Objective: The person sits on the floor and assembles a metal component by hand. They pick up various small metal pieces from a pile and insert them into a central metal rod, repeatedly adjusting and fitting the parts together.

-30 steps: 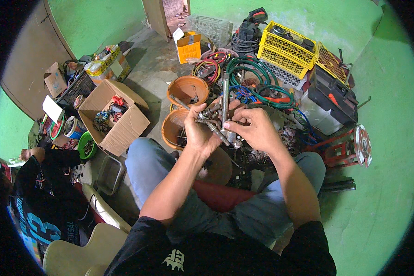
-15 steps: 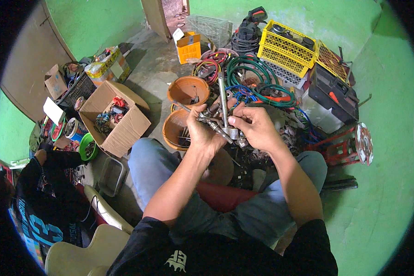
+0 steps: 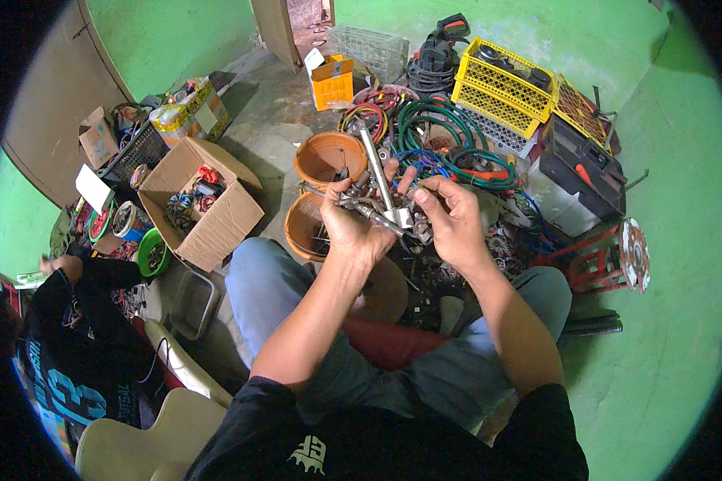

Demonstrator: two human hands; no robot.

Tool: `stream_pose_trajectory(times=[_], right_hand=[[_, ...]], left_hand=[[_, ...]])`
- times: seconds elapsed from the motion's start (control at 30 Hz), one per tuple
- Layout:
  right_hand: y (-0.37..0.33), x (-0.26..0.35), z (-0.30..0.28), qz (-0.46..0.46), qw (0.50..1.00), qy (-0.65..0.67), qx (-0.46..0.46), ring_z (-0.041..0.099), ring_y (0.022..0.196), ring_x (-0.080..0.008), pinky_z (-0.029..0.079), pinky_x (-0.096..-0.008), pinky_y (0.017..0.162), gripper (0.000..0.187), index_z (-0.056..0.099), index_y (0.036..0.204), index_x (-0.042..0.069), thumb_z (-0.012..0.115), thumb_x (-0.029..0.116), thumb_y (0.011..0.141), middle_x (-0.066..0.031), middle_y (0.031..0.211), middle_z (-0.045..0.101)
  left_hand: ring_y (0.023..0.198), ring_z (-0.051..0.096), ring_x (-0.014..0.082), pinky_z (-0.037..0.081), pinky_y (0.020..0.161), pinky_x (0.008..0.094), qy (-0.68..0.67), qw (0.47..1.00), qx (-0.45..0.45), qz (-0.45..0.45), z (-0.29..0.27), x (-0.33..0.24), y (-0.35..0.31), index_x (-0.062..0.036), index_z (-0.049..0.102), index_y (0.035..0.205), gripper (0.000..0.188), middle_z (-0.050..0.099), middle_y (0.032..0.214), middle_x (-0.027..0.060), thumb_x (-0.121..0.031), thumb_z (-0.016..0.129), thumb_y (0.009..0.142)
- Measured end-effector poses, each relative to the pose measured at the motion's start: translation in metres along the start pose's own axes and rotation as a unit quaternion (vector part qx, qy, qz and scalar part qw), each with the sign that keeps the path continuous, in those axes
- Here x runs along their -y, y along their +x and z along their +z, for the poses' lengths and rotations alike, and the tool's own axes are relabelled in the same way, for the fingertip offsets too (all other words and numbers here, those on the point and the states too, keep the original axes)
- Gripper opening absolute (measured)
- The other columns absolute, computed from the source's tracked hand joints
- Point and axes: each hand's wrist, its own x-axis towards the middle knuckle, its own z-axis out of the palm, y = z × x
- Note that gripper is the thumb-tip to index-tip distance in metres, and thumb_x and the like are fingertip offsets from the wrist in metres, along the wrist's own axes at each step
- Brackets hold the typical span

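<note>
My left hand [image 3: 353, 228] is closed, palm up, around a cluster of metal socket tools. A long shiny steel bar [image 3: 375, 168] with a wider head slants up and to the left out of this bunch. A thinner, darker rod [image 3: 377, 216] lies across the palm, and smaller metal pieces [image 3: 421, 232] sit by the fingertips. My right hand [image 3: 457, 220] is just right of the bunch, its thumb and forefinger pinched together. Whatever is between them is too small to name. Below the hands, two orange-brown tubs [image 3: 302, 228] hold metal bits, partly hidden by my left hand.
Coiled green hose [image 3: 409, 120], yellow crates [image 3: 501, 88] and a dark toolbox [image 3: 578, 172] lie ahead to the right. A red stool [image 3: 634, 255] is at my right. Leftward are a cardboard box [image 3: 241, 216] of wires, a grey tray [image 3: 195, 306] and another person in black [image 3: 88, 337].
The steel bar has tipped further left, and its head has shifted up a little. My right hand has drawn slightly up and right, off the bar's head. The other person's hand has moved.
</note>
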Motion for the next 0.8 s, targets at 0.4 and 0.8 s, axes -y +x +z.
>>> stream_pose_trajectory(times=[0.4, 0.8], right_hand=[[-0.002, -0.008, 0.005, 0.088, 0.967, 0.238, 0.022, 0.061, 0.078, -0.0063, 0.049, -0.0228, 0.071, 0.025, 0.067, 0.102, 0.003, 0.060, 0.026, 0.102, -0.0014, 0.091, 0.069], [-0.002, -0.011, 0.002, 0.139, 0.915, 0.376, 0.042, 0.065, 0.086, -0.0123, 0.052, -0.0289, 0.081, 0.024, 0.066, 0.104, 0.003, 0.056, 0.025, 0.103, -0.0051, 0.097, 0.070]], left_hand=[[0.071, 0.060, 0.0296, 0.055, 0.071, 0.0457, 0.037, 0.999, 0.013, 0.023, -0.006, -0.006, 0.001, 0.0025, 0.060, 0.118, 0.050, 0.069, 0.099, 0.0161, -0.032, 0.050, 0.083], [0.071, 0.060, 0.0307, 0.054, 0.071, 0.0459, 0.024, 1.000, -0.012, 0.006, -0.004, -0.005, 0.001, 0.0013, 0.062, 0.116, 0.050, 0.068, 0.095, 0.0151, -0.034, 0.050, 0.083]])
